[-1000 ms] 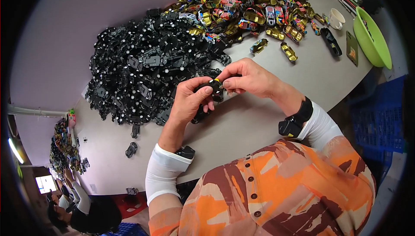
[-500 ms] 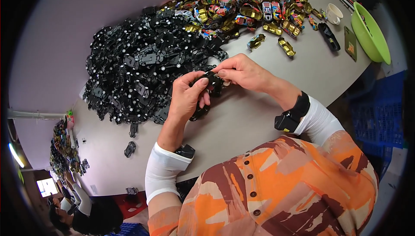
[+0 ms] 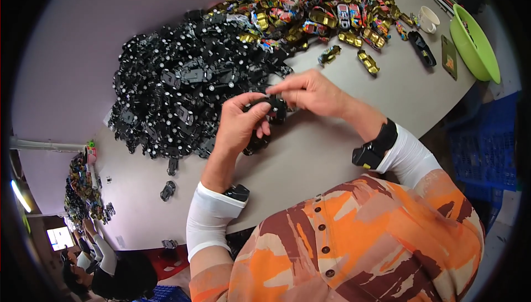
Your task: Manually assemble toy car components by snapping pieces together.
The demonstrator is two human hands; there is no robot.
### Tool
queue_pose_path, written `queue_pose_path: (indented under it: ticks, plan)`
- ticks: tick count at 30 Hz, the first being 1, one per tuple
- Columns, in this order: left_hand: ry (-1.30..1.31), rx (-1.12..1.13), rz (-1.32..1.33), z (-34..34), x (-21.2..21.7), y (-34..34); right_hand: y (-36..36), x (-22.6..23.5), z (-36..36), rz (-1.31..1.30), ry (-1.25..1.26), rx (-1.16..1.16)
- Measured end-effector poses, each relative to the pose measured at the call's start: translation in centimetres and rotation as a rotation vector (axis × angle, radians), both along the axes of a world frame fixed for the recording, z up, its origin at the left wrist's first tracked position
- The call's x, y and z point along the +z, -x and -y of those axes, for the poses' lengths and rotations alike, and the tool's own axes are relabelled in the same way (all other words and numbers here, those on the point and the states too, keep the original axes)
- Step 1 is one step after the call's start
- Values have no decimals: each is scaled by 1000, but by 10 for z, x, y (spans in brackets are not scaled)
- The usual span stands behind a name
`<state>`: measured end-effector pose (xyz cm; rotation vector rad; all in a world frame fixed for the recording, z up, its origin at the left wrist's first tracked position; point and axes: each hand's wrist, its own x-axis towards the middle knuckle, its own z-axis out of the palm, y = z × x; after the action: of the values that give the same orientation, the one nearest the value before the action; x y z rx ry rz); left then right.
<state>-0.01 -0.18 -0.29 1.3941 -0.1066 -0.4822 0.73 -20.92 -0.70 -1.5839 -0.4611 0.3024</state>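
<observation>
My left hand (image 3: 235, 122) is closed around a black toy car chassis (image 3: 277, 109), gripping it between thumb and fingers at the near edge of a heap. Over the chassis's far right side is my right hand (image 3: 316, 93), its index finger stretched out toward it. The right fingers are slightly blurred and apart; I make out nothing held in them. Behind both hands spreads a large pile of black toy car chassis (image 3: 177, 86) with small pale wheels. Beyond it lies a pile of gold and multicoloured toy car bodies (image 3: 310, 9).
Two gold car bodies (image 3: 368, 62) lie apart on the grey table (image 3: 310, 158). At right are a black case-like object (image 3: 421, 49), a phone-like slab (image 3: 448, 57), a white cup (image 3: 428, 20) and a green basin (image 3: 473, 45). A co-worker (image 3: 110, 269) sits at lower left.
My right fingers have lifted and straightened from their pinch at the chassis. My left hand keeps its hold in nearly the same place. The whole view has shifted slightly.
</observation>
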Motion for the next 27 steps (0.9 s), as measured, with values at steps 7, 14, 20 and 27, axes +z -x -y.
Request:
queue_pose_path:
  ticks: [7,14,20,27]
  plan:
    - [40,178,149,3,0,5,8,7,1,65,86,78]
    - [31,-17,319,3,-13,3,8,29,2,-213,-129,75]
    - [-77,-88,333,4,-9,1,7,22,4,-294,-163,103]
    - [-201,-109,395,-2,-7,1,9,20,0,-260,-146,105]
